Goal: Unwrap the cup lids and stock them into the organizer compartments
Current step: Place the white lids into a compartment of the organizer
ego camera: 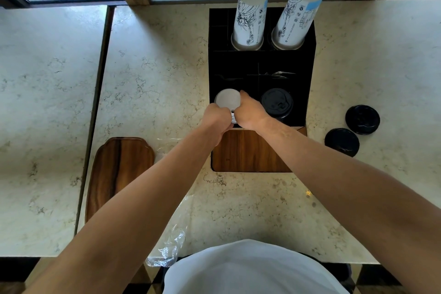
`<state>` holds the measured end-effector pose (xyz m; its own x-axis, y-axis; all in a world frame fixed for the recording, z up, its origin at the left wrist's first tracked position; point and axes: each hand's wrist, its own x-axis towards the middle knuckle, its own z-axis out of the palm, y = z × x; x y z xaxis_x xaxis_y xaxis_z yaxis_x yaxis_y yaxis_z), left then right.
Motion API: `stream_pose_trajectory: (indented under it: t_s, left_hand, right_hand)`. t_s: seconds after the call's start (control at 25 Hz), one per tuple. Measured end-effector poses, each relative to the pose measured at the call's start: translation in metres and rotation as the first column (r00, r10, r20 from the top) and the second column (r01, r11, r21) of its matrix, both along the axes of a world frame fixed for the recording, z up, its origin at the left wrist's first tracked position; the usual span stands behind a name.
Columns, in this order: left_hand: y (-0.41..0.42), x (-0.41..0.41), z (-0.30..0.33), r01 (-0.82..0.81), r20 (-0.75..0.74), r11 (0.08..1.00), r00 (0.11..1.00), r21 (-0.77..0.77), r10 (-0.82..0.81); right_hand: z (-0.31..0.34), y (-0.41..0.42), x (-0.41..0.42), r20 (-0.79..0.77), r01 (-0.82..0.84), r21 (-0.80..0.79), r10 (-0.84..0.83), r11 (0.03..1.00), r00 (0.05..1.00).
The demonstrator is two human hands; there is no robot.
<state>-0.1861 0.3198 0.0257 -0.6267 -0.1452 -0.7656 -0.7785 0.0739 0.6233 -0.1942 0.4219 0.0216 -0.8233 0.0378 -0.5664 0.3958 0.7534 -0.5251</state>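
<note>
The left hand (218,114) and right hand (250,112) together clasped a stack of white lids (227,100) at the black organizer's (307,59) front-left compartment; the top lid was round, matte and pale, the lower ones hidden by fingers; glossy black lids (276,102) filled the neighbouring slot; crumpled clear wrap (171,246) lay on the marble counter (155,67).

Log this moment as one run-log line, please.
stage: stocking | both hands on white lids, front-left compartment | black lids front-right | two loose
</note>
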Motion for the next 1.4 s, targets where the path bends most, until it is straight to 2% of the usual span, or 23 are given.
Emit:
stream_pose_trajectory:
  t_s: [0.2,0.4,0.6,0.72,0.8,1.0,1.4]
  left_hand:
    - [-0.006,0.0,-0.007,0.099,-0.02,0.99,0.995,-0.1,-0.101]
    - [-0.012,0.014,-0.006,0.207,-0.15,0.964,0.961,-0.164,-0.232]
    - [-0.021,0.032,0.007,0.199,-0.261,0.955,0.931,-0.222,-0.254]
    - [-0.029,0.047,0.008,0.275,-0.314,0.853,0.843,-0.444,-0.436]
    - [-0.034,0.06,0.006,0.333,-0.319,0.788,0.78,-0.518,-0.539]
    - [-0.034,0.085,0.006,0.403,-0.3,0.769,0.752,-0.496,-0.588]
    - [0.006,0.109,0.008,0.546,-0.246,0.732,0.706,-0.408,-0.664]
  right_hand:
    - [0.008,0.0,0.003,-0.064,-0.034,0.003,0.034,0.999,0.997]
    - [0.022,0.005,0.017,-0.171,-0.088,-0.007,0.086,0.996,0.982]
    - [0.04,0.013,0.049,-0.239,-0.05,-0.072,0.031,0.996,0.971]
    - [0.05,0.017,0.073,-0.291,-0.04,-0.078,0.016,0.996,0.957]
    - [0.053,0.021,0.09,-0.308,-0.028,-0.067,0.006,0.997,0.951]
    - [0.047,0.033,0.121,-0.238,0.04,-0.051,-0.051,0.998,0.97]
    - [0.03,0.073,0.17,-0.239,0.205,-0.06,-0.213,0.977,0.947]
